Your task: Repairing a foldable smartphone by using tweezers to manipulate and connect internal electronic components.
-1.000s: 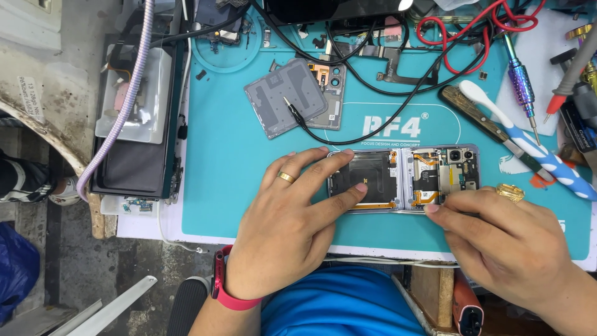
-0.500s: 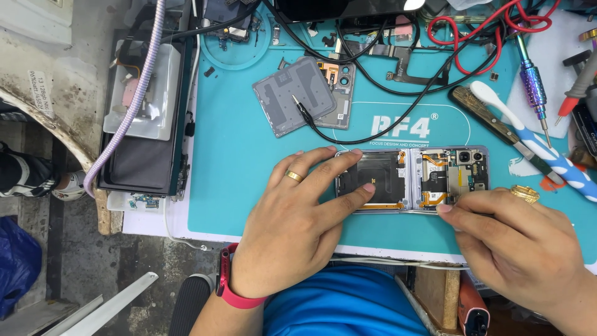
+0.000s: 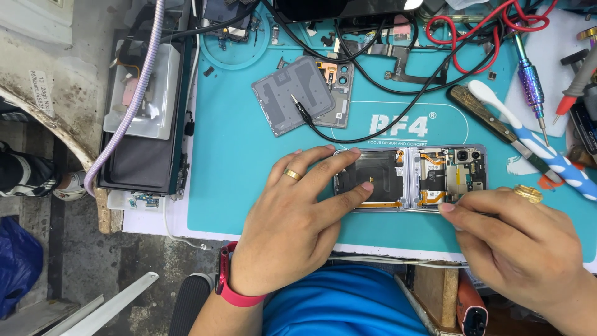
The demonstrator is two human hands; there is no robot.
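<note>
An opened folding phone (image 3: pixel 410 177) lies flat on the teal work mat (image 3: pixel 236 162), its back off and its boards and gold flex cables showing. My left hand (image 3: pixel 298 218), with a gold ring and a pink wristband, rests on the phone's left half and holds it down with the fingertips. My right hand (image 3: pixel 516 239), also ringed, sits at the phone's lower right edge. Its thumb and forefinger are pinched together on something thin at that edge; I cannot make out what.
A second phone back with a grey shield (image 3: pixel 305 93) lies further up the mat, with a black cable across it. A white-and-blue toothbrush (image 3: pixel 535 146), a purple screwdriver (image 3: pixel 528 81) and red wires (image 3: pixel 491 31) are at the right. A black tray (image 3: pixel 146 118) stands left.
The view has shifted slightly. My right hand's fingertips have edged closer along the phone's lower right edge. My left hand stays pressed on the left half.
</note>
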